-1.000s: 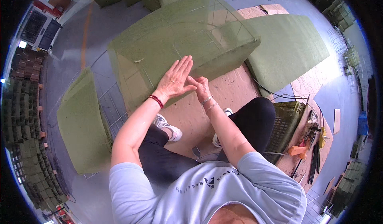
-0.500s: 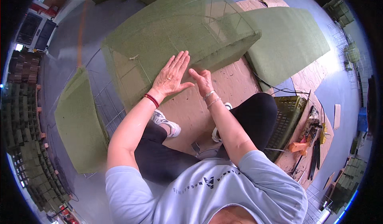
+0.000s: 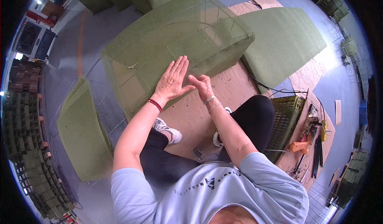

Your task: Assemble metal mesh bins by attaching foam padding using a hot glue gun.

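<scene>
A green mesh fabric cover (image 3: 159, 34) is stretched over a wire-framed box in front of me, with the frame showing through. My left hand (image 3: 171, 80) lies flat against the near edge of the cover, its fingers straight together and its thumb out to the side. Close by on the right, my right hand (image 3: 202, 86) is at the box's near side, thumb extended toward the left hand and fingers curled in. Whatever those curled fingers hold, if anything, is hidden.
Brown cardboard (image 3: 191, 120) covers the floor under the box and my feet. Another green fabric-covered piece (image 3: 287, 40) lies at the right, one more (image 3: 81, 132) at the left. Beside my right knee stand a plastic crate (image 3: 285, 120) and an orange-handled tool (image 3: 299, 146), with a black cable (image 3: 275, 89).
The view has shifted slightly, and both hands appear a little lower in it. Their poses at the box's near edge stay nearly the same.
</scene>
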### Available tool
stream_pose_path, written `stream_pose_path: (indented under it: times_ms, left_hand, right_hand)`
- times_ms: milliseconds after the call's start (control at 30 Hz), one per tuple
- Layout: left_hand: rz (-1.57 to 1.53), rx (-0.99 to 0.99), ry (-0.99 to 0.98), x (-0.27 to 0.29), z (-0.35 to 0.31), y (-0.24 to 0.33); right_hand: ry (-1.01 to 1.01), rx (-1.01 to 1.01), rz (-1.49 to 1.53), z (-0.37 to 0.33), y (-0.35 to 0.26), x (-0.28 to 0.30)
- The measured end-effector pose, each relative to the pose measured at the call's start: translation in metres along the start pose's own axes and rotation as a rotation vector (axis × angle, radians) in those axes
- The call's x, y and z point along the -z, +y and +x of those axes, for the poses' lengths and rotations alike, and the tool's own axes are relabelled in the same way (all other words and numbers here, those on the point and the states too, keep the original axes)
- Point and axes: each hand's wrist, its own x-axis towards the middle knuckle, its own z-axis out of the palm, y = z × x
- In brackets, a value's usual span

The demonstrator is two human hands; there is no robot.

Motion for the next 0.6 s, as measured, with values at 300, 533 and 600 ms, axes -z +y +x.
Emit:
stream_pose_path:
  times_ms: [300, 533, 600]
  left_hand:
    - [0.026, 0.005, -0.013, 0.002, 0.002, 0.005]
    - [0.074, 0.059, 0.011, -0.001, 0.002, 0.009]
    - [0.069, 0.055, 0.014, -0.002, 0.001, 0.009]
  right_hand:
    - [0.089, 0.052, -0.032, -0.003, -0.013, -0.005]
    - [0.138, 0.122, 0.017, 0.001, -0.008, -0.008]
    - [0.125, 0.000, -0.029, -0.001, -0.003, -0.005]
